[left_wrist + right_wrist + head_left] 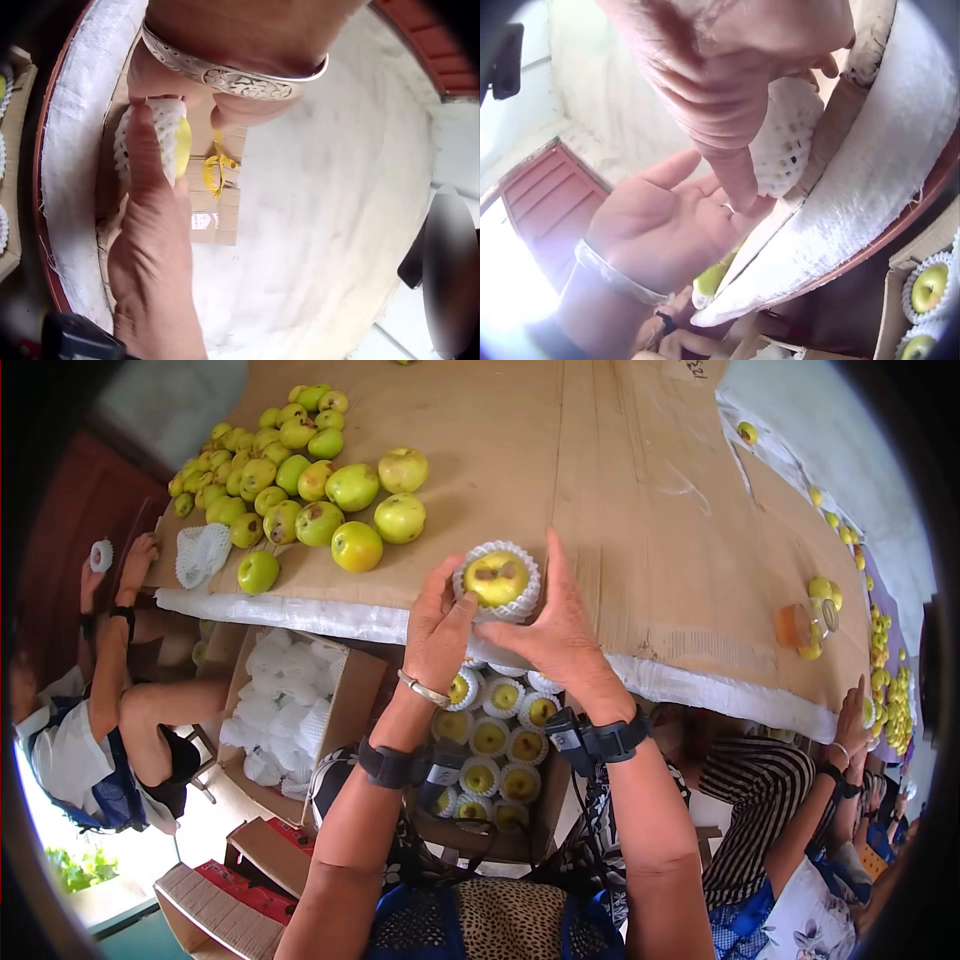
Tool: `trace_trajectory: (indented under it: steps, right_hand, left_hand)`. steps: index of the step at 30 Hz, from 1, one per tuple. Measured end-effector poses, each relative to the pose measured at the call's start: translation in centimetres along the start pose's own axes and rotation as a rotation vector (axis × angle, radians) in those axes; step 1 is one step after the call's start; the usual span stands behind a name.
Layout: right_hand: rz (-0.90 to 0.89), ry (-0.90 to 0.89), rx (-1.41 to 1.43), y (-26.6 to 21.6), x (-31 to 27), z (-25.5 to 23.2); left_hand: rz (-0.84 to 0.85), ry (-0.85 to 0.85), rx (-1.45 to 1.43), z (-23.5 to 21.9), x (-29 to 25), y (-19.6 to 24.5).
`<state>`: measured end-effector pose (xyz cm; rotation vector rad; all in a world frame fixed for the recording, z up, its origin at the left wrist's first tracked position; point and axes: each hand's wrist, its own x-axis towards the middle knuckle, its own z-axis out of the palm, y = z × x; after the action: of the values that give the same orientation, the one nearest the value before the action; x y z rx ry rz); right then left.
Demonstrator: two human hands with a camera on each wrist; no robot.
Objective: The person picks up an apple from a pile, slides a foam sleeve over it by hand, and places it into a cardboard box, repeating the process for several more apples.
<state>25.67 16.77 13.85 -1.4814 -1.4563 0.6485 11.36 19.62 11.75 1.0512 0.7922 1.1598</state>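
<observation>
A yellow-green apple [495,578] with brown marks sits in a white foam net [523,608], held just above the table's near edge. My left hand [436,622] grips it from the left, its thumb over the net's near side. On the right, my right hand [560,635] is spread, index finger straight beside the net and thumb laid across below it. The left wrist view shows the right thumb [146,154] against the net, and the apple's yellow side [182,146] beyond it. In the right wrist view the right hand [727,82] partly covers the netted apple [784,139].
Loose apples [300,485] are heaped at the table's left, near an unused foam net [202,553]. Below the edge, one box holds netted apples [490,737] and another holds white nets [283,705]. A tape roll [797,625] lies right. People sit at both sides.
</observation>
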Motion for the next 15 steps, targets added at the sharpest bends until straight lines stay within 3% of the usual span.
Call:
trace_trajectory:
  steps: [1,4,7,15]
  right_hand:
    - [0.007,-0.005,0.119,0.1,0.1,-0.4]
    - [-0.156,0.001,-0.077,1.1,0.3,-0.2]
    - [-0.201,-0.023,-0.358,1.3,-0.2,0.8]
    - [-0.173,-0.075,-0.308,1.2,0.0,0.0]
  left_hand:
    - [-0.009,-0.013,-0.012,0.0,0.1,-0.3]
    - [0.027,0.001,-0.009,0.1,0.0,-0.4]
    - [0.047,0.0,0.079,0.1,-0.1,-0.5]
    - [0.108,-0.119,0.727,-1.2,0.2,1.3]
